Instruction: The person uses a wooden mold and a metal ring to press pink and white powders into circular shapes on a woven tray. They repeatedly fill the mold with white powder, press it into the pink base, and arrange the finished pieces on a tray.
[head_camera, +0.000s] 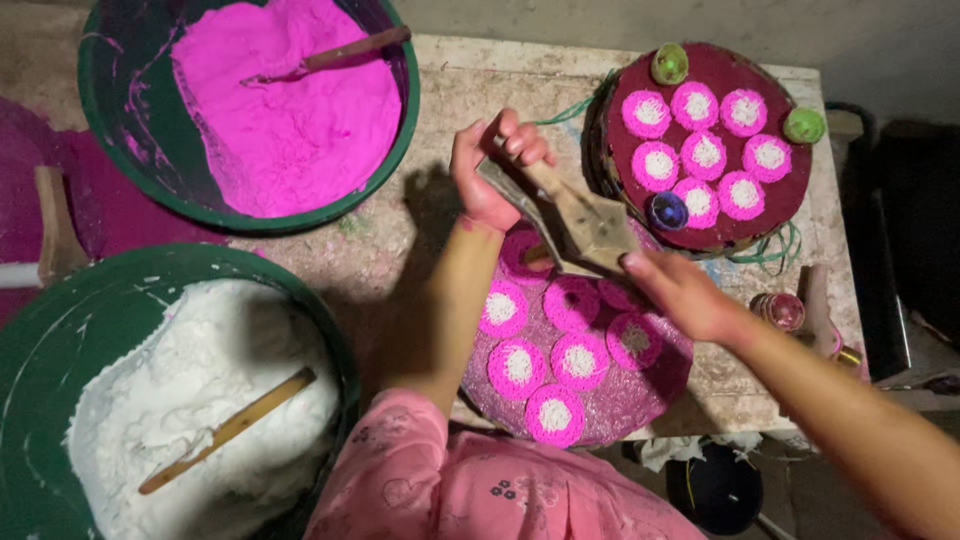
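Observation:
My left hand (492, 172) is closed around the handle of a wooden tool (585, 218) whose broad end slants down to the right. The tool hangs over a round pink disc (640, 395) that carries several pink rings with white centres (555, 413). My right hand (680, 292) reaches in from the right, fingers stretched out, its fingertips touching the tool's broad end just above the disc. My forearm and the tool hide part of the disc.
A dark red disc (790, 195) with similar rings and small green and blue caps sits at the back right. A green basin (100, 120) of pink powder and another green basin (60, 330) of white powder stand left, each with a wooden stick.

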